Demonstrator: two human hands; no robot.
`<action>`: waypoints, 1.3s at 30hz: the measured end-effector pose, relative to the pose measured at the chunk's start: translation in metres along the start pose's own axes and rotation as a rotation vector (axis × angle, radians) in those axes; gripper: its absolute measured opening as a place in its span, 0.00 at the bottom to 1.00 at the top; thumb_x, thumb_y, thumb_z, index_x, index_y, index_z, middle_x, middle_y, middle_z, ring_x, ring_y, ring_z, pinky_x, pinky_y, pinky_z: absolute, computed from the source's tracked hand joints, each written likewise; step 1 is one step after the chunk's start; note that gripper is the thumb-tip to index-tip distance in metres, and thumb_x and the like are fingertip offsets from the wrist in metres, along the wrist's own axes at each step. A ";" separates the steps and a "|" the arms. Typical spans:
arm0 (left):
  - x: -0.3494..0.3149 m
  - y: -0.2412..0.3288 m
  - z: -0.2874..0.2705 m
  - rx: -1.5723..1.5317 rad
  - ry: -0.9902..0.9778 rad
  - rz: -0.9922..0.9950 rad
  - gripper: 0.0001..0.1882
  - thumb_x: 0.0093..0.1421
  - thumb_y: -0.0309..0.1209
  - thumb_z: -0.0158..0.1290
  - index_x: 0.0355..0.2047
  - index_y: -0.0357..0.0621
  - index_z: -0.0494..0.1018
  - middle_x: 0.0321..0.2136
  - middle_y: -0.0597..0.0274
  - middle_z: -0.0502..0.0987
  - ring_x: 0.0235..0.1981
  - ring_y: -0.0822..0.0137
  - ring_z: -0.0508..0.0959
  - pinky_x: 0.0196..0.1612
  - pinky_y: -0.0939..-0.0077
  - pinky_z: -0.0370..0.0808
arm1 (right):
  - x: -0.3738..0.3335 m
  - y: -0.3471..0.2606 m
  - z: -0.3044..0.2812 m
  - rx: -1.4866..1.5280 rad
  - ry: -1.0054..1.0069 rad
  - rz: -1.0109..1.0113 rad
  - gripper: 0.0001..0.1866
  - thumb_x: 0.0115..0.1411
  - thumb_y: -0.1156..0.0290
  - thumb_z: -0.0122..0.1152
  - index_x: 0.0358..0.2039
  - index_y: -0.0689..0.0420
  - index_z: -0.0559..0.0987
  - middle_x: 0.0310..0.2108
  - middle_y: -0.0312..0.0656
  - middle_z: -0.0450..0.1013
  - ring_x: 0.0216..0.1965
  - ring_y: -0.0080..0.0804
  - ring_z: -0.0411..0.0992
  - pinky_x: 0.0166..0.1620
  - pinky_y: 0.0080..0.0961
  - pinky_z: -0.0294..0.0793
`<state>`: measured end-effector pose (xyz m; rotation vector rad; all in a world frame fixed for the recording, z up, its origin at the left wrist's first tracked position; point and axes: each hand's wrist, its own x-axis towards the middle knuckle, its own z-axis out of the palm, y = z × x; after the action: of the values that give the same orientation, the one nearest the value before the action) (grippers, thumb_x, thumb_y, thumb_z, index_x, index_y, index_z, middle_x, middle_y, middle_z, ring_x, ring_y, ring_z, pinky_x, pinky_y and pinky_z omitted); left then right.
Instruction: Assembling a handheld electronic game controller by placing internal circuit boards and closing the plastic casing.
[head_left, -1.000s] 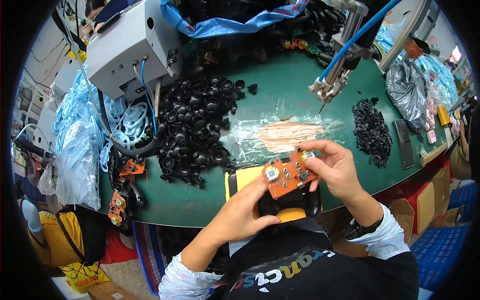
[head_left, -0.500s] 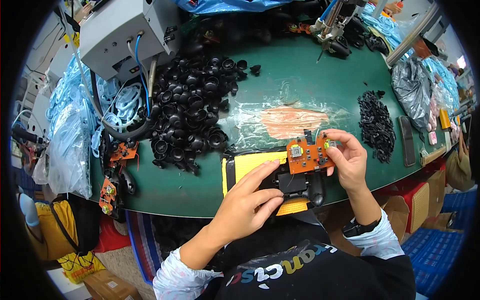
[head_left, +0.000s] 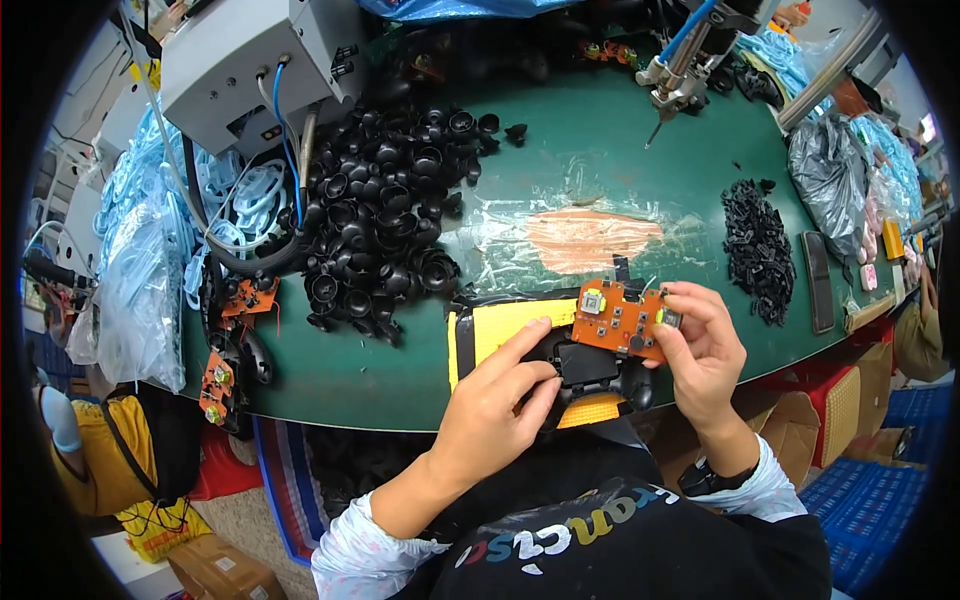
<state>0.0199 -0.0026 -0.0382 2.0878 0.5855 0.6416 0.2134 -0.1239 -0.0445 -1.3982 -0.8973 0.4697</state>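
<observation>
Head view: circuit board [head_left: 622, 322], long axis sideways, dipping right.

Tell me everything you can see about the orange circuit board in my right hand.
The orange circuit board is a flat, rigid-looking plate with small dark and metallic parts and a round black component near its lower edge. A joystick module with a pale top and yellow-green sides sits toward its left end; another at the right end is partly covered by fingers. Your right hand pinches that end, holding the board tilted, populated face visible, above the black controller shell.
</observation>
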 end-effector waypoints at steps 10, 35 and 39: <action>-0.006 -0.006 -0.004 0.075 -0.001 0.026 0.10 0.48 0.22 0.66 0.31 0.35 0.78 0.54 0.47 0.74 0.41 0.58 0.81 0.37 0.74 0.79 | -0.013 0.006 0.001 -0.086 -0.121 0.034 0.14 0.57 0.82 0.64 0.44 0.64 0.77 0.48 0.47 0.72 0.43 0.28 0.75 0.37 0.18 0.81; -0.032 0.009 -0.003 0.327 -0.040 0.155 0.15 0.50 0.20 0.59 0.40 0.43 0.80 0.55 0.37 0.68 0.53 0.45 0.74 0.52 0.61 0.75 | 0.031 -0.005 -0.009 -0.657 -0.494 -0.572 0.18 0.45 0.77 0.72 0.40 0.60 0.80 0.42 0.43 0.78 0.39 0.42 0.75 0.42 0.32 0.76; -0.032 0.014 -0.004 0.283 -0.087 0.120 0.17 0.49 0.20 0.59 0.41 0.42 0.80 0.56 0.34 0.66 0.55 0.42 0.72 0.54 0.59 0.74 | 0.043 -0.010 -0.010 -0.647 -0.574 -0.625 0.19 0.45 0.76 0.73 0.40 0.59 0.81 0.41 0.41 0.76 0.39 0.41 0.74 0.41 0.31 0.76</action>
<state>-0.0047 -0.0272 -0.0316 2.4174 0.5291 0.5577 0.2450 -0.0990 -0.0233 -1.4593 -2.0073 0.0808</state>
